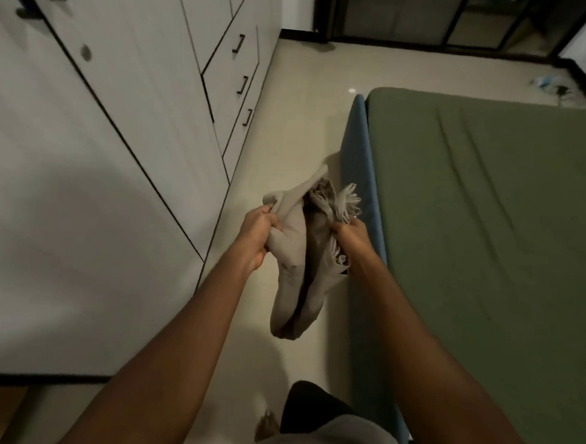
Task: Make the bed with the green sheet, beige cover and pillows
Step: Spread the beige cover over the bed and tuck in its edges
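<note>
The green sheet (498,213) lies spread over the mattress on the right, with a few long creases. A bunched beige cover (297,277) with a fringed edge hangs in front of me above the floor, beside the bed's blue side rail (360,164). My left hand (254,235) grips the cover's left fold. Fingers of my right hand (350,235) are curled into its fringed right side. No pillows are in view.
A white wardrobe (101,141) with black handles and drawers fills the left. A strip of pale tiled floor (290,125) runs between wardrobe and bed. A dark-framed glass door (434,17) stands at the far end. Small items (550,85) lie on the floor near the far right corner.
</note>
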